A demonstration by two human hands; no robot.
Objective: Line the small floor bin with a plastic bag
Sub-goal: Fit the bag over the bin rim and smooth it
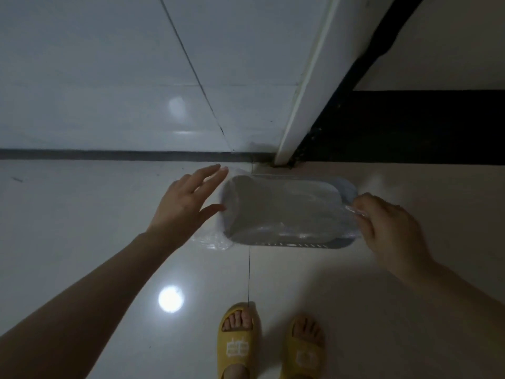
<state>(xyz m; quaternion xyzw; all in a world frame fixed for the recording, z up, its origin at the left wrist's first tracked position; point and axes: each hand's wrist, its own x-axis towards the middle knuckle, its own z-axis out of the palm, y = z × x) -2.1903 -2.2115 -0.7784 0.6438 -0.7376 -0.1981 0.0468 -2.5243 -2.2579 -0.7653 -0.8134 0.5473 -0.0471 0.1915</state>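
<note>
The bin [287, 214] sits on the floor between both hands, long axis left-right: the right hand [388, 225] pinches the bag [352, 210] at its right end, the spread left hand [188, 201] touches the left end.

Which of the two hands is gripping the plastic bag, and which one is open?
The right hand grips the plastic bag at the bin's right end, fingers pinched on the film. The left hand is open, fingers spread, at the left end.
</note>
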